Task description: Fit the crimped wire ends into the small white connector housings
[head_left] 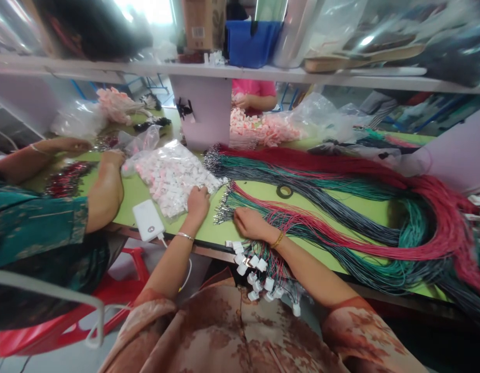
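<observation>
My left hand (198,203) rests at the right edge of a clear bag of small white connectors (166,176), its fingers curled; what they hold, if anything, is too small to name. My right hand (248,221) is closed beside the metal-tipped ends of a wire bundle (302,221) in red, green and black; whatever is between its fingers is hidden. Metal wire tips (223,207) lie between both hands. Below my right wrist, wires with white connectors (259,264) hang over the table's front edge.
A larger wire bundle (341,160) curves along the back and right. A tape roll (284,191) and a white power bank (147,220) lie on the green table (209,234). A co-worker's hands (114,158) are at the left. Overhead, a shelf (146,68) holds a blue bin (252,44).
</observation>
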Demonstrator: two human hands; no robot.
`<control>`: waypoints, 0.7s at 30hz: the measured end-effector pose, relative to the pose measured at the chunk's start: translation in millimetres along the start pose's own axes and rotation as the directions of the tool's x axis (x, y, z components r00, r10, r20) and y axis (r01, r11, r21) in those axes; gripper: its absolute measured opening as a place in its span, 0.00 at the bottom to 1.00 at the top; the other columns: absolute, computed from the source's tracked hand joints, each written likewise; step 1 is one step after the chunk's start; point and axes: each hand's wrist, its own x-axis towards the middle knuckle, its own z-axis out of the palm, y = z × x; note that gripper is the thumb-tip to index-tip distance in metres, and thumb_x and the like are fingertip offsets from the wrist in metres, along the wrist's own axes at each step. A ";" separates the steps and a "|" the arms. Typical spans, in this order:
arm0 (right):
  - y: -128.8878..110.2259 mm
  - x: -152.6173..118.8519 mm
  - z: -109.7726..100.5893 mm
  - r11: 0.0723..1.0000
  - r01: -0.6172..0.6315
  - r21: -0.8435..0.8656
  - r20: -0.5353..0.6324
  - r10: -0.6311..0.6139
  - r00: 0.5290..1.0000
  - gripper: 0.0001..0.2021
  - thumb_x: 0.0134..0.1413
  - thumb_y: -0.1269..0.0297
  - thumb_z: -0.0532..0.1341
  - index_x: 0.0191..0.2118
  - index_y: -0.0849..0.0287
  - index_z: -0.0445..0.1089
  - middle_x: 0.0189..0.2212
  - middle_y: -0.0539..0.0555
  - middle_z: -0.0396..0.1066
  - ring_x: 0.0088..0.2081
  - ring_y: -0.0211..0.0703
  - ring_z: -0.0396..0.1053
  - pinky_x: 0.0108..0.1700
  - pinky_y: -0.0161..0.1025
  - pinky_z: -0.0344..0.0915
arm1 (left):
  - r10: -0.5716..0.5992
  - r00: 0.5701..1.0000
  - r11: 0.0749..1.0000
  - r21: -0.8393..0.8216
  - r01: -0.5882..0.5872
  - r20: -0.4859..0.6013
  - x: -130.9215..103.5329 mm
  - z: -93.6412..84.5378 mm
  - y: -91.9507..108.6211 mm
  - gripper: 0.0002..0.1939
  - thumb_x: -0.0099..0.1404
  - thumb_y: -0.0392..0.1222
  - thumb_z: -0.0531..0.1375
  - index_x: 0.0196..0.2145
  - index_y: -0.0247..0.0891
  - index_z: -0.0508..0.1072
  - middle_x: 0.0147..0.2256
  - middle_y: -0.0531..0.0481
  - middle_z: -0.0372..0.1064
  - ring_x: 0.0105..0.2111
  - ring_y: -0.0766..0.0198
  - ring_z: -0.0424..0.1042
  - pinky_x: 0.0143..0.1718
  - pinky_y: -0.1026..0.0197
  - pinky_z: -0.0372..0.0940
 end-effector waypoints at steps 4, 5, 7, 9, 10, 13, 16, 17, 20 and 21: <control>9.2 -1.2 -0.7 0.921 -0.076 0.382 -0.132 0.136 0.982 0.06 0.59 0.65 0.51 0.34 0.59 0.62 0.25 0.51 0.65 0.26 0.39 0.59 0.31 0.35 0.55 | 0.017 1.000 1.000 0.000 -0.017 0.015 -0.4 -0.2 -2.9 0.09 0.65 0.36 0.53 0.40 0.35 0.71 0.38 0.38 0.66 0.39 0.51 0.66 0.38 0.55 0.56; 10.7 -0.7 -0.2 0.879 -0.084 0.469 -0.142 0.169 0.975 0.06 0.58 0.64 0.52 0.33 0.59 0.62 0.25 0.50 0.64 0.25 0.37 0.58 0.30 0.35 0.55 | 0.020 1.000 1.000 -0.023 -0.020 0.008 -0.9 -2.2 -3.6 0.10 0.64 0.35 0.53 0.42 0.35 0.71 0.38 0.38 0.66 0.39 0.51 0.66 0.38 0.55 0.56; 12.5 0.8 1.3 0.796 -0.091 0.599 -0.135 0.212 0.968 0.06 0.56 0.61 0.54 0.32 0.58 0.62 0.24 0.48 0.63 0.25 0.36 0.57 0.29 0.33 0.55 | 0.017 0.999 0.992 -0.127 -0.023 -0.047 -3.5 -7.0 -2.8 0.13 0.64 0.34 0.53 0.45 0.36 0.72 0.38 0.39 0.66 0.40 0.51 0.67 0.40 0.55 0.57; 13.2 2.6 2.5 0.734 -0.100 0.671 -0.120 0.240 0.963 0.07 0.55 0.60 0.56 0.32 0.58 0.62 0.24 0.47 0.62 0.25 0.35 0.57 0.29 0.33 0.55 | 0.003 0.992 0.944 -0.328 -0.045 -0.128 -8.7 -11.1 2.4 0.13 0.64 0.34 0.53 0.44 0.37 0.73 0.38 0.41 0.68 0.40 0.53 0.67 0.41 0.56 0.59; 13.4 3.3 3.0 0.717 -0.102 0.689 -0.114 0.247 0.962 0.08 0.54 0.59 0.56 0.32 0.58 0.62 0.24 0.47 0.62 0.26 0.35 0.57 0.29 0.33 0.55 | -0.015 0.989 0.885 -0.463 -0.056 -0.149 -12.4 -12.1 6.9 0.11 0.65 0.36 0.54 0.41 0.37 0.74 0.37 0.43 0.68 0.39 0.55 0.68 0.41 0.57 0.60; 13.8 4.5 3.6 0.696 -0.112 0.709 -0.109 0.265 0.958 0.08 0.53 0.59 0.57 0.31 0.59 0.63 0.24 0.47 0.63 0.26 0.35 0.56 0.29 0.33 0.55 | -0.084 0.996 0.509 -0.860 0.027 -0.018 -26.1 -9.1 26.1 0.07 0.62 0.42 0.60 0.33 0.37 0.74 0.28 0.50 0.68 0.29 0.64 0.66 0.33 0.62 0.60; 14.7 4.7 3.1 0.673 -0.108 0.732 -0.126 0.290 0.949 0.09 0.53 0.58 0.58 0.30 0.60 0.64 0.25 0.48 0.63 0.26 0.35 0.57 0.30 0.33 0.56 | -0.095 0.962 0.073 -0.962 0.265 0.257 -39.5 -1.8 44.8 0.10 0.55 0.44 0.66 0.30 0.36 0.71 0.21 0.56 0.62 0.20 0.72 0.59 0.22 0.67 0.55; 15.1 4.8 2.7 0.660 -0.099 0.744 -0.137 0.297 0.945 0.10 0.52 0.58 0.57 0.30 0.60 0.64 0.25 0.48 0.64 0.26 0.35 0.58 0.31 0.33 0.57 | -0.079 0.943 -0.020 -0.946 0.323 0.323 -43.1 0.2 49.2 0.12 0.53 0.43 0.68 0.31 0.36 0.71 0.21 0.57 0.61 0.19 0.73 0.59 0.21 0.68 0.54; 15.7 4.9 1.6 0.629 -0.069 0.774 -0.167 0.308 0.937 0.11 0.53 0.57 0.57 0.29 0.60 0.63 0.25 0.48 0.62 0.27 0.35 0.58 0.32 0.34 0.58 | -0.017 0.908 -0.154 -0.898 0.412 0.419 -50.0 2.9 55.1 0.15 0.50 0.39 0.69 0.35 0.36 0.72 0.23 0.56 0.65 0.21 0.73 0.63 0.23 0.69 0.58; 15.5 5.0 1.2 0.624 -0.070 0.778 -0.169 0.315 0.934 0.11 0.53 0.56 0.56 0.28 0.60 0.63 0.25 0.47 0.62 0.27 0.35 0.58 0.32 0.34 0.57 | 0.001 0.903 -0.173 -0.889 0.424 0.430 -51.1 3.1 55.3 0.14 0.51 0.39 0.69 0.36 0.36 0.73 0.24 0.55 0.66 0.22 0.73 0.64 0.25 0.69 0.60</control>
